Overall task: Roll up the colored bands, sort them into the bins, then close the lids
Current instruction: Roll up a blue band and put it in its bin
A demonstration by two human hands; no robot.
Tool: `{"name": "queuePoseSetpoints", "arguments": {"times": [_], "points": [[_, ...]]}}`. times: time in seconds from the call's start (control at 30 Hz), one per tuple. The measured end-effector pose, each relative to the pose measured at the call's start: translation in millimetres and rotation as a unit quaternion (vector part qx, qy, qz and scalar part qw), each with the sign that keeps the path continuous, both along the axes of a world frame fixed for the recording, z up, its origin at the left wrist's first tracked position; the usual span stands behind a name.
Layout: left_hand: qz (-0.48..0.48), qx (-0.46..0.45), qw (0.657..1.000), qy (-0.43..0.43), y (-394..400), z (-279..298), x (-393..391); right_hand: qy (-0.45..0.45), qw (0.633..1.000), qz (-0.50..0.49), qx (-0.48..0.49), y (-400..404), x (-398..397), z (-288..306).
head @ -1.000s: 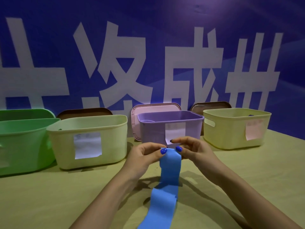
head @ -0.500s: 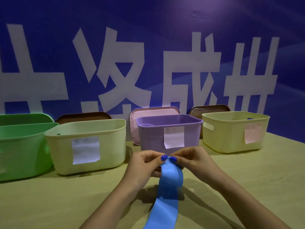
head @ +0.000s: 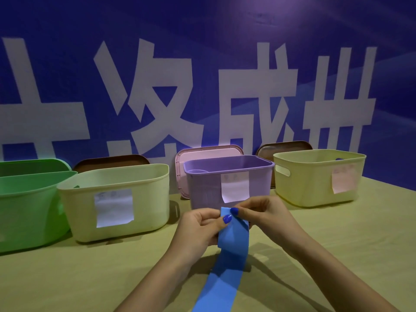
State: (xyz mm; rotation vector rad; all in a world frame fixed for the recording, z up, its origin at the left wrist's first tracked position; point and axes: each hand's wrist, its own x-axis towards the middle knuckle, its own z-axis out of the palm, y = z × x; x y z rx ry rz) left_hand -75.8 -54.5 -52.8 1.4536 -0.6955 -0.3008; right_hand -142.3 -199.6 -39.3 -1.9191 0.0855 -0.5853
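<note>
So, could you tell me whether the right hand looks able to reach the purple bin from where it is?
Probably yes: the right hand is just in front of the purple bin, nothing between, but it is pinching the blue band.

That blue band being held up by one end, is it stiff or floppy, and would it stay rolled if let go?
Probably floppy: the blue band hangs limp from where the left hand and right hand pinch its top, draping down towards the table. It looks thin and light, so it likely needs little grip. Being smooth and springy-looking, a roll might loosen once released.

A staged demo space: 4 labelled bins (head: 113,199) on a table (head: 67,278) before a printed blue banner (head: 202,75).
</note>
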Motion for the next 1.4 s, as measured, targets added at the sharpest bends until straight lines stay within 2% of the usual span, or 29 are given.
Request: {"name": "queuePoseSetpoints", "arguments": {"times": [0.13, 0.3, 0.4, 0.53, 0.73, 0.83, 0.97, 1.2, 1.4], "points": [[0.006, 0.030, 0.999, -0.021, 0.3, -2.0, 1.2, 0.007, 1.000, -0.003, -0.025, -0.2, -0.2, -1.0], [-0.008, 0.045, 0.999, -0.008, 1.3, -2.1, 3.5, 0.011, 0.998, -0.025, -0.057, -1.3, 0.5, -1.7], [0.006, 0.039, 0.999, -0.012, 2.4, 0.5, 3.9, 0.000, 0.997, -0.036, -0.065, 3.0, 1.0, -0.7], [0.023, 0.027, 0.999, 0.001, 1.7, 0.8, 2.5, -0.017, 0.990, -0.071, -0.121, 3.6, 2.2, -2.4], [-0.068, 0.048, 0.995, 0.064, 7.5, 0.1, 0.0, 0.000, 0.989, -0.013, -0.151, -1.6, -3.3, -1.9], [-0.075, 0.057, 0.993, 0.064, 7.7, 0.9, -1.2, 0.005, 0.989, -0.009, -0.150, -1.2, -3.5, -0.7], [-0.027, 0.057, 0.997, 0.040, 5.5, -2.3, 1.6, 0.016, 0.991, 0.005, -0.136, -1.7, -3.6, 0.9], [0.013, 0.035, 0.999, 0.008, 3.8, -5.2, 6.7, 0.050, 0.995, 0.087, -0.018, 0.8, -4.1, 2.1], [0.007, 0.017, 1.000, 0.011, 1.3, -2.3, 4.2, 0.051, 0.995, 0.075, -0.049, -2.6, -3.2, 0.6]]}}
